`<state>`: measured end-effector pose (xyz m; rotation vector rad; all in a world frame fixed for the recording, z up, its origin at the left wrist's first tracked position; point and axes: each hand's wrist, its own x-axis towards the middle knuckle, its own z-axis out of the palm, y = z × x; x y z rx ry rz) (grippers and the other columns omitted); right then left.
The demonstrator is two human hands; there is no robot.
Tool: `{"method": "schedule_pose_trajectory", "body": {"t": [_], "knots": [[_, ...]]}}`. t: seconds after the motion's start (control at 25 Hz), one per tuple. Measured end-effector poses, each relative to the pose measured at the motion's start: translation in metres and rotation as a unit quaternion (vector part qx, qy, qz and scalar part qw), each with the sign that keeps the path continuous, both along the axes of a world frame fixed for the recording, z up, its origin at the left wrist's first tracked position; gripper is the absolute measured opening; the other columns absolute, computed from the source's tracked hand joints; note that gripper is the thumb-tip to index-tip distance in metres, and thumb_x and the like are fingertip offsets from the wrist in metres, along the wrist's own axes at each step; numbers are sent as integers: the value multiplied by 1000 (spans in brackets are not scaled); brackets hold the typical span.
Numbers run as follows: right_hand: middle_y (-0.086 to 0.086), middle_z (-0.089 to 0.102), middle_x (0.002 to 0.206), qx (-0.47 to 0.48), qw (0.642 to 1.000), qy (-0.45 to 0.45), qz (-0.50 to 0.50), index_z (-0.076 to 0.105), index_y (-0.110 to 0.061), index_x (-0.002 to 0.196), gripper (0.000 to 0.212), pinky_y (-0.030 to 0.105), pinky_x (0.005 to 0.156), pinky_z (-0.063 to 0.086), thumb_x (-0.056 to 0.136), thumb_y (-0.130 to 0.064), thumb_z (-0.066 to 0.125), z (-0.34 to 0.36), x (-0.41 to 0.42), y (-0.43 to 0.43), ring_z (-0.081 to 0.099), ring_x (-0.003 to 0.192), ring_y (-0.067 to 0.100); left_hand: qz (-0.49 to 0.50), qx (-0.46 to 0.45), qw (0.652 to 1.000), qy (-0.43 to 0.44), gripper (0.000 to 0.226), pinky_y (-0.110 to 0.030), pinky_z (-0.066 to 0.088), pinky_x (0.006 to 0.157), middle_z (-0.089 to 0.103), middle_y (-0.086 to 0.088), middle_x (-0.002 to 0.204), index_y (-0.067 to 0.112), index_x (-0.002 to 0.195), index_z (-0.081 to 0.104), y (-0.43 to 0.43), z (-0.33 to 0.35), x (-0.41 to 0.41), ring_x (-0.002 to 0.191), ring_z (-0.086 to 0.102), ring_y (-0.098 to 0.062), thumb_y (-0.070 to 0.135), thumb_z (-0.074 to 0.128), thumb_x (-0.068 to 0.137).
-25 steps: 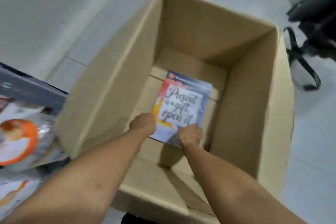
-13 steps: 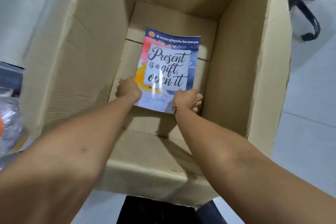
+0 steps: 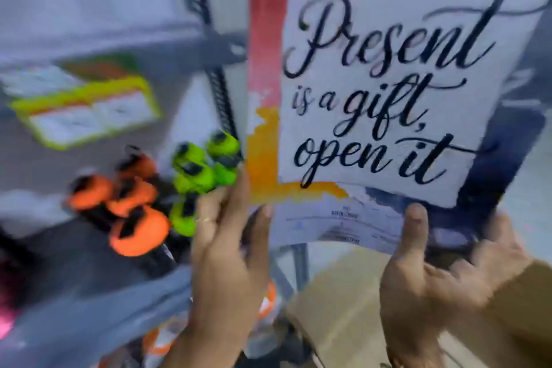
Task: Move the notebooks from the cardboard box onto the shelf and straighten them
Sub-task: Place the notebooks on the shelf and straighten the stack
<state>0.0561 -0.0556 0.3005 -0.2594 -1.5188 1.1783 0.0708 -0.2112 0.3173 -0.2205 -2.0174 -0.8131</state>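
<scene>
Fingers [image 3: 413,236] of both hands pinch the notebook [image 3: 388,98] upright beside a grey shelf [image 3: 89,248] holding orange and green items.

Your shelf [image 3: 74,254] is a grey metal rack with a perforated upright [image 3: 221,92] at its right edge. On the dark board to your left lie orange toys [image 3: 131,212] in a cluster, with green toys [image 3: 203,170] just beside them on the right. Behind them lies a yellow-edged packet [image 3: 86,112]. All of it is blurred.
</scene>
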Motion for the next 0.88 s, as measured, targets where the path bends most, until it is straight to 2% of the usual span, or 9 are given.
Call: {"method": "schedule_pose_trajectory", "body": {"t": [0.08, 0.16, 0.28, 0.36, 0.48, 0.56, 0.64, 0.8, 0.88], "knots": [[32, 53, 115, 37, 988, 119, 89, 48, 12, 124, 64, 37, 95, 45, 86, -38, 59, 73, -6, -49, 54, 107, 37, 95, -16, 992, 79, 54, 10, 28, 81, 48, -8, 89, -4, 129, 51, -54, 61, 21, 80, 32, 6, 26, 57, 84], [31, 55, 114, 69, 974, 175, 123, 46, 12, 126, 56, 23, 97, 41, 84, -17, 67, 134, -16, -95, 52, 106, 29, 191, -19, 976, 106, 50, -5, 29, 69, 48, -12, 79, -3, 126, 56, -99, 114, 28, 74, 27, 5, 22, 57, 83], [28, 59, 117, 139, 952, 188, 198, 44, 9, 129, 58, 15, 94, 37, 80, -10, 69, 207, -43, -143, 50, 110, 27, 276, 35, 958, 70, 50, -28, 36, 72, 51, -17, 87, 10, 133, 53, -151, 190, 25, 79, 47, -19, 25, 57, 85], [23, 61, 119, 192, 936, 128, 267, 49, 1, 129, 52, 24, 89, 36, 80, -10, 66, 248, -69, -161, 55, 111, 31, 326, 11, 945, 6, 37, -34, 41, 73, 63, -20, 93, 8, 123, 60, -175, 224, 9, 87, 59, -32, 22, 59, 89], [19, 67, 93, 324, 902, -45, 281, 67, -3, 95, 20, 30, 66, 40, 79, -10, 56, 274, -126, -184, 62, 95, 37, 318, 8, 943, -101, 23, -31, 39, 66, 67, -17, 85, 0, 97, 69, -195, 244, -23, 81, 60, -30, 20, 59, 89], [22, 67, 99, 418, 838, -210, 279, 66, -3, 94, 26, 28, 71, 42, 79, -13, 48, 268, -152, -194, 62, 99, 38, 310, 13, 926, -212, 27, -32, 44, 70, 69, -23, 95, -2, 88, 65, -205, 240, -38, 97, 63, -37, 23, 57, 91], [20, 64, 113, 447, 794, -297, 286, 63, -6, 104, 33, 34, 87, 48, 82, -18, 42, 254, -163, -199, 58, 108, 38, 292, 28, 916, -274, 34, -31, 45, 69, 65, -27, 89, 2, 76, 56, -213, 235, -42, 105, 61, -38, 33, 55, 91], [22, 61, 112, 391, 826, -283, 290, 60, -2, 103, 27, 36, 85, 46, 86, -13, 42, 255, -160, -198, 56, 103, 37, 265, 45, 919, -287, 42, -33, 49, 80, 64, -25, 117, 2, 104, 67, -208, 240, -36, 108, 60, -36, 39, 54, 91], [25, 61, 97, 362, 841, -264, 302, 60, -4, 88, 18, 32, 74, 43, 86, -18, 48, 256, -148, -188, 53, 85, 34, 241, 64, 938, -240, 38, -26, 50, 73, 71, -14, 111, 14, 110, 71, -201, 238, -27, 94, 64, -27, 43, 57, 89]]}}
